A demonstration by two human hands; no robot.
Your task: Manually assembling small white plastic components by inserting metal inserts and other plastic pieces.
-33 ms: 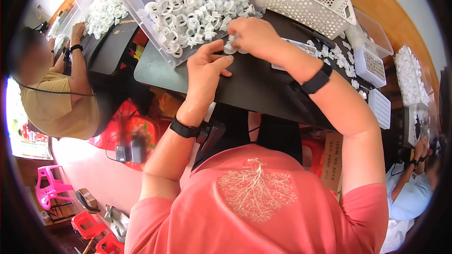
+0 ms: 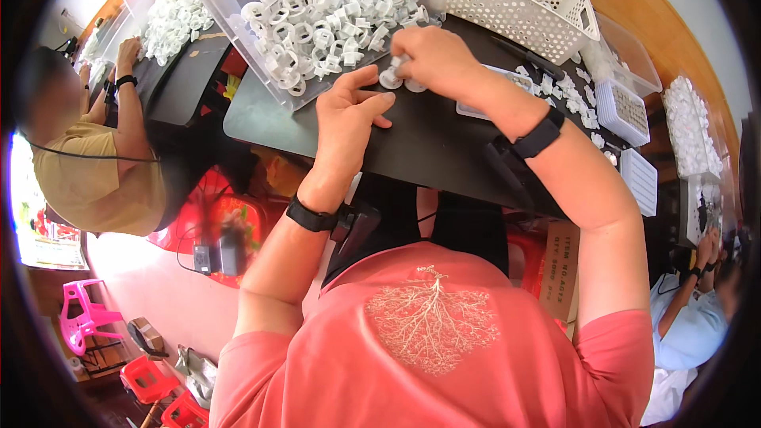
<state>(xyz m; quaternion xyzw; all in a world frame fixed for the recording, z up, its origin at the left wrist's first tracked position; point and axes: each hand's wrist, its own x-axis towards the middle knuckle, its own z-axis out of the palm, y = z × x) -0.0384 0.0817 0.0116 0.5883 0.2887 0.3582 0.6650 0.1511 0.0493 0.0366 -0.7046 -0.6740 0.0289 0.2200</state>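
We list: white plastic piece, likely light, stiff, best rim-held; right hand, fingers clamped on it; left hand, fingers apart.

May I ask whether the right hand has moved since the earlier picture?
Yes, slightly: judged against the white perforated basket, the right hand has shifted a little to the right.

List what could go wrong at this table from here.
The small white parts by the right hand might scatter over the dark tabletop if nudged. The right forearm, overlapping the shallow tray in this view, could knock it. Bumping the clear bin might spill its heaped white pieces.
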